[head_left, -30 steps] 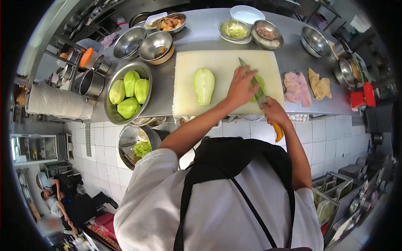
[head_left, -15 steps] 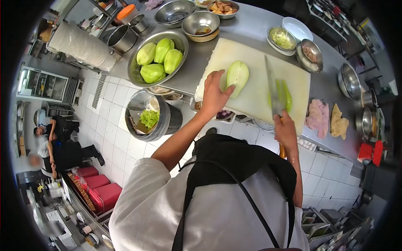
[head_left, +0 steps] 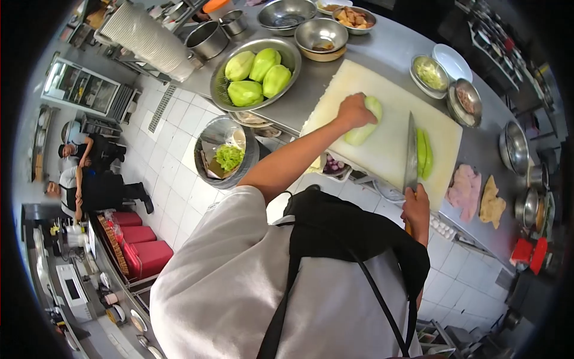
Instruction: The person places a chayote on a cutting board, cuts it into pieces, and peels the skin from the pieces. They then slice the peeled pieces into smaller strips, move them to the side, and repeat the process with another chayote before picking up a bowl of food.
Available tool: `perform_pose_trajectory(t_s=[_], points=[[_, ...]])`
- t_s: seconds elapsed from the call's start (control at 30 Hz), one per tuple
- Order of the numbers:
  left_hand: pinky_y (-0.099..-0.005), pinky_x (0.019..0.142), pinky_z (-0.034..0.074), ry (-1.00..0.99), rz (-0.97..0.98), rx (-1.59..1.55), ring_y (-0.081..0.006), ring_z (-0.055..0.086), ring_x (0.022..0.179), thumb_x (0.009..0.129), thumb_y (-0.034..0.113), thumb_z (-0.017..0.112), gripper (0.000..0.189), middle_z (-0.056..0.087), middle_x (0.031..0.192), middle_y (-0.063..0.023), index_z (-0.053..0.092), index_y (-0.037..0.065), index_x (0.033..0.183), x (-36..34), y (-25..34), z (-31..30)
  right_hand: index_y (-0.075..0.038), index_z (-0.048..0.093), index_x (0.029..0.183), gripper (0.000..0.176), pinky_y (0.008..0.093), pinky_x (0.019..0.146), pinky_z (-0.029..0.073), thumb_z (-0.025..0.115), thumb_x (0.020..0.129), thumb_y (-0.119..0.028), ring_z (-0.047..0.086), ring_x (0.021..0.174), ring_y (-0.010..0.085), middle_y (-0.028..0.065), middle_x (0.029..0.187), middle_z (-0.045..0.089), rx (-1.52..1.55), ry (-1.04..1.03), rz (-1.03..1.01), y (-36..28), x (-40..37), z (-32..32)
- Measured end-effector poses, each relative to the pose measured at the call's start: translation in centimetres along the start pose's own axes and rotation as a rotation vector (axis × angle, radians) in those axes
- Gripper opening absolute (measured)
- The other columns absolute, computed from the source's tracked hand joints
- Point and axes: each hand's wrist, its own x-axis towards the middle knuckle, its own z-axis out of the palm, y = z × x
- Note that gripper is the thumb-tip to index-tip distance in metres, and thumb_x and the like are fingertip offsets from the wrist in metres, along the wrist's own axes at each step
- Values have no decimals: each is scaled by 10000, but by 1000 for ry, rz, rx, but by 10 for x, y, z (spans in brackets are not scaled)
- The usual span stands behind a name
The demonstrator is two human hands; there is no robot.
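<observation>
On the white cutting board lies a pale green chayote half. My left hand is closed over its upper left side, hiding part of it. My right hand grips the handle of a long kitchen knife, its blade pointing away from me over the board, apart from the half. Just right of the blade rest green chayote slices. A metal colander at the left holds several whole green chayotes.
A bin with green scraps stands below the counter's left edge. Metal bowls line the back. Pink raw meat and a yellowish piece lie right of the board. Two people are far left.
My left hand has moved from beside the chayote half onto it; the half's pale cut face no longer shows. The knife has shifted off the slices to their left. The whole view has swung slightly.
</observation>
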Motion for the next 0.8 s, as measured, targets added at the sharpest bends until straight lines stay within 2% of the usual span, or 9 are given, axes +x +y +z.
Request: perform_pose_trajectory(t_s=[0.07, 0.2, 0.23, 0.33, 0.37, 0.47, 0.57, 0.67, 0.8], points=[[-408, 922, 544, -1, 39, 19, -370, 650, 1095, 573, 279, 853, 638, 679, 1101, -270, 665, -37, 1094, 5, -3, 13, 8, 524, 1061, 230, 363, 384, 443, 492, 1006, -213, 558, 409, 232, 111, 609, 535, -16, 19, -2, 3, 4, -1], [-418, 932, 541, -49, 140, 14, -401, 626, 1113, 589, 263, 823, 604, 664, 1154, -240, 673, -4, 1109, 6, 5, 23, 19, 526, 1080, 240, 370, 392, 455, 490, 1001, -205, 574, 414, 243, 137, 644, 573, -51, 15, -30, 7, 9, 0], [-406, 943, 520, -72, 152, 40, -365, 641, 1069, 615, 220, 844, 586, 687, 1099, -199, 666, 13, 1133, 5, 12, 22, 21, 527, 1086, 243, 373, 396, 458, 489, 1000, -203, 579, 419, 246, 141, 647, 577, -51, 17, -39, 5, 7, 0], [-409, 976, 485, 34, 507, 37, -370, 589, 1121, 673, 123, 790, 507, 633, 1126, -185, 616, 25, 1139, -4, 33, 17, 23, 531, 1102, 251, 390, 419, 482, 485, 997, -200, 598, 444, 265, 155, 652, 584, -74, 37, -71, 2, 9, 2], [-434, 991, 460, 14, 617, 34, -384, 540, 1157, 710, 10, 716, 440, 569, 1174, -177, 574, 30, 1126, -12, 40, 13, 23, 531, 1095, 247, 393, 425, 488, 486, 996, -200, 601, 448, 270, 159, 654, 586, -75, 40, -98, 4, 12, 3], [-456, 1017, 450, 194, 990, 129, -409, 509, 1214, 710, -37, 693, 428, 532, 1268, -191, 581, 35, 1117, -27, 29, 28, 22, 522, 1054, 229, 409, 457, 509, 479, 994, -195, 628, 470, 292, 185, 683, 614, -138, 37, -83, 6, 9, 0], [-473, 1058, 432, 186, 1074, 318, -409, 461, 1294, 738, 4, 737, 463, 490, 1352, -200, 582, 45, 1173, -44, -10, 48, 23, 513, 1030, 220, 415, 467, 514, 476, 996, -191, 641, 482, 303, 205, 709, 635, -147, 41, -64, -8, 4, 0], [-467, 1083, 423, 83, 947, 124, -406, 440, 1331, 764, 104, 799, 536, 472, 1394, -211, 579, 50, 1250, -67, -26, 45, 20, 510, 1022, 217, 429, 494, 520, 480, 998, -193, 650, 504, 321, 224, 737, 650, -157, 49, -55, -16, -1, -1], [-449, 1077, 433, 152, 755, -29, -406, 473, 1304, 787, 178, 825, 588, 474, 1409, -212, 571, 42, 1300, -87, -29, 39, 8, 524, 1042, 217, 502, 644, 525, 491, 999, -202, 673, 663, 414, 262, 799, 671, -221, 65, -105, -8, 1, 3]])
